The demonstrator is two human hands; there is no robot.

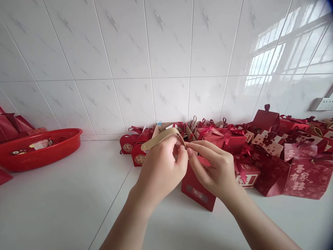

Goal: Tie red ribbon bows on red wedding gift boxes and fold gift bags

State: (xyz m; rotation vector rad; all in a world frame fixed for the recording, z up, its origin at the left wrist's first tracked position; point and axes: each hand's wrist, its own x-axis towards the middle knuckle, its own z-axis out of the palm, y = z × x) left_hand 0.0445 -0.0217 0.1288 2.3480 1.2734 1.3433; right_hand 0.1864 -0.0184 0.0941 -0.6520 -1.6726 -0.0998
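My left hand (166,161) is closed around a curved beige strap (161,139) with a small hole at its free end. Thumb and fingers of my right hand (213,163) pinch together close to my left fingertips, at the other end of the strap. What exactly lies between the right fingertips is hidden. Just below and behind both hands stands a red gift box (199,189) with an oval window on its front, and its top is partly covered by my hands.
A red plastic basket (59,142) with small items sits at the left. Several small red boxes (127,144) stand by the tiled wall. Many red gift boxes and bags (307,177) crowd the right side. A socket strip (322,103) is on the wall.
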